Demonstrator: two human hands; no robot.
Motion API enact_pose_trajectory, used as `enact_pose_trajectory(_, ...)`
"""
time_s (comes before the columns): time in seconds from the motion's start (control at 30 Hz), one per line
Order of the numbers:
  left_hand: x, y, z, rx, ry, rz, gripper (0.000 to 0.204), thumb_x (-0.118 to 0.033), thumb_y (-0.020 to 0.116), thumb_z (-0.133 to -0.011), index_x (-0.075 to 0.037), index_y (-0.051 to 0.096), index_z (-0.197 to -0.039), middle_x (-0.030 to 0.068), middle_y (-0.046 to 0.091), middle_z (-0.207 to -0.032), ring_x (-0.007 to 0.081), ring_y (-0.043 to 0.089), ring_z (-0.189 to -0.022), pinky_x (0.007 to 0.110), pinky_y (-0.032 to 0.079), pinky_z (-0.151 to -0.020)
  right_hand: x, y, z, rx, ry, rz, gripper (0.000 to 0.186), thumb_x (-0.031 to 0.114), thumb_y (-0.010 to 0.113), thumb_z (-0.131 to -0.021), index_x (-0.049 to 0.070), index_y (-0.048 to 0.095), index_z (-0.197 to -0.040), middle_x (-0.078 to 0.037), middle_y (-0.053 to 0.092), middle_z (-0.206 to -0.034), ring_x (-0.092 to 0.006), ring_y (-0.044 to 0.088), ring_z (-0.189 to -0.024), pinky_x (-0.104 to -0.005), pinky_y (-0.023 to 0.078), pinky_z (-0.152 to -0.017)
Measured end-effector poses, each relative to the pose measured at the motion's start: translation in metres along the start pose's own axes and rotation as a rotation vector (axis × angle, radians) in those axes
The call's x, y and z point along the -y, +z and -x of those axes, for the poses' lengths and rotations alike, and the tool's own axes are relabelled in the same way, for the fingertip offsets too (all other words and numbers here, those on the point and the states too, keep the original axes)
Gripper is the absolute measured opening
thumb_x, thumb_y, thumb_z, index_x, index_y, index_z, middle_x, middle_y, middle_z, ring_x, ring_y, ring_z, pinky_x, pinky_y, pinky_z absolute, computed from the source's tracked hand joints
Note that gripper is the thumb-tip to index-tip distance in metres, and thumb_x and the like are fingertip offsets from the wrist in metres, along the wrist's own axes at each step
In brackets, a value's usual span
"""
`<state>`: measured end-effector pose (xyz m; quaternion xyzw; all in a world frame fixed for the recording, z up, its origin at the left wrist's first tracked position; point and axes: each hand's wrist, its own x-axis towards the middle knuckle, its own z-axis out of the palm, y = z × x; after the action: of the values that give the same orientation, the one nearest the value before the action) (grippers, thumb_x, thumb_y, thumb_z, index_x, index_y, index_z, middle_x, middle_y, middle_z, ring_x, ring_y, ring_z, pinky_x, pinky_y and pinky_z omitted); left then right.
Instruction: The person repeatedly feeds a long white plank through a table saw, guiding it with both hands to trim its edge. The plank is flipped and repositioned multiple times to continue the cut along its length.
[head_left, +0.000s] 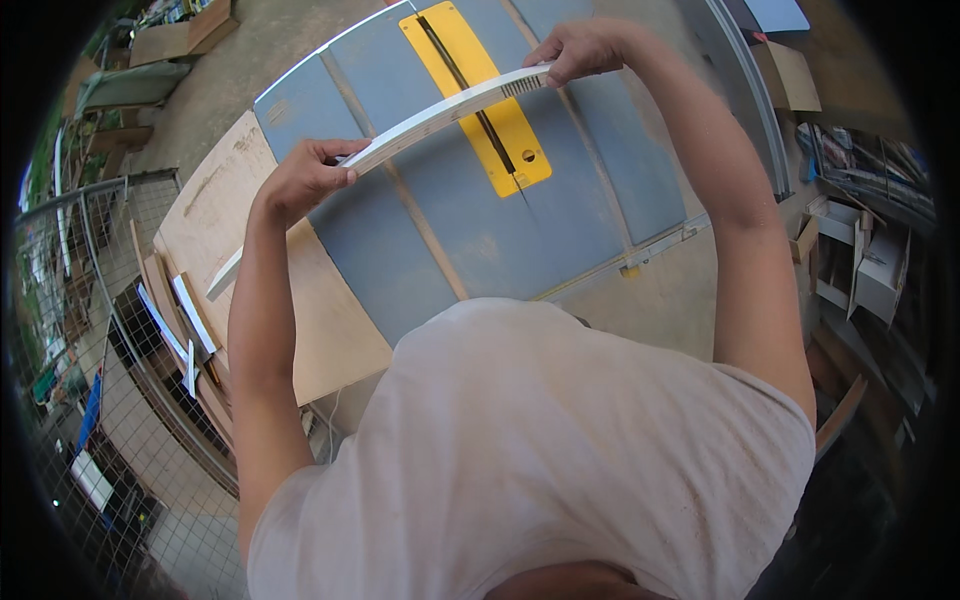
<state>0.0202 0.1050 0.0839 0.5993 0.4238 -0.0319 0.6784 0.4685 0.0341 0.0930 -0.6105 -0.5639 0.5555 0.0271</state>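
Note:
A long, narrow white strip (440, 115) is held up in both hands, slanting from the lower left to the upper right. A row of short dark slots marks it near its right end. My left hand (305, 180) pinches it left of its middle, and the strip's far left part runs on past my wrist. My right hand (582, 50) grips the right end between thumb and fingers. Below it lies a grey-blue table saw top (400, 270) with a yellow insert plate (505, 150). A long dark slot runs along that plate, and the strip crosses over it.
A pale wooden board (325, 325) adjoins the saw table on the left. A metal rail (755, 100) runs along the right side. Wire mesh fencing (110, 330) and stacked strips (190, 340) stand at left. White drawer-like boxes (880, 270) sit at far right.

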Motion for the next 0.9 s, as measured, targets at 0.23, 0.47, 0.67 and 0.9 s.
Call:
enact_pose_trajectory(0.23, 0.027, 0.045, 0.022, 0.024, -0.066, -0.037, 0.077, -0.03, 0.096, -0.064, -0.006, 0.073, -0.134, 0.0044, 0.074, -0.115, 0.0164, 0.063, -0.103, 0.029, 0.047, -0.096, -0.027, 0.048, 0.037, -0.017, 0.021, -0.003, 0.072, 0.026, 0.087, -0.059, -0.004, 0.075, -0.124, -0.013, 0.075, -0.102, -0.0226, 0.067, -0.091, -0.0251, 0.053, -0.08)
enact_pose_trajectory(0.47, 0.049, 0.083, 0.039, -0.142, 0.174, -0.397, 0.064, -0.017, 0.088, -0.073, -0.012, 0.073, -0.135, 0.0073, 0.072, -0.131, 0.0263, 0.063, -0.106, 0.035, 0.047, -0.107, -0.04, 0.082, 0.064, -0.189, -0.04, 0.354, 0.069, 0.026, 0.082, -0.068, 0.015, 0.072, -0.135, -0.016, 0.072, -0.122, -0.0316, 0.066, -0.111, -0.0384, 0.051, -0.099)
enact_pose_trajectory(0.67, 0.096, 0.106, 0.044, -0.361, 0.344, -0.828, 0.068, -0.023, 0.089, -0.07, -0.023, 0.073, -0.136, 0.0064, 0.063, -0.143, 0.0302, 0.056, -0.119, 0.04, 0.045, -0.111, -0.046, 0.123, 0.072, -0.365, -0.099, 0.662, 0.076, 0.03, 0.084, -0.077, 0.027, 0.058, -0.147, -0.013, 0.056, -0.143, -0.0324, 0.05, -0.136, -0.0448, 0.039, -0.118)
enact_pose_trajectory(0.9, 0.127, 0.124, 0.043, -0.542, 0.418, -1.047, 0.084, -0.026, 0.091, -0.068, -0.021, 0.061, -0.146, 0.0018, 0.059, -0.145, 0.0285, 0.057, -0.118, 0.043, 0.045, -0.106, -0.064, 0.155, 0.054, -0.474, -0.155, 0.717, 0.077, 0.027, 0.084, -0.079, 0.028, 0.054, -0.15, -0.014, 0.052, -0.147, -0.0373, 0.045, -0.139, -0.0478, 0.033, -0.123)
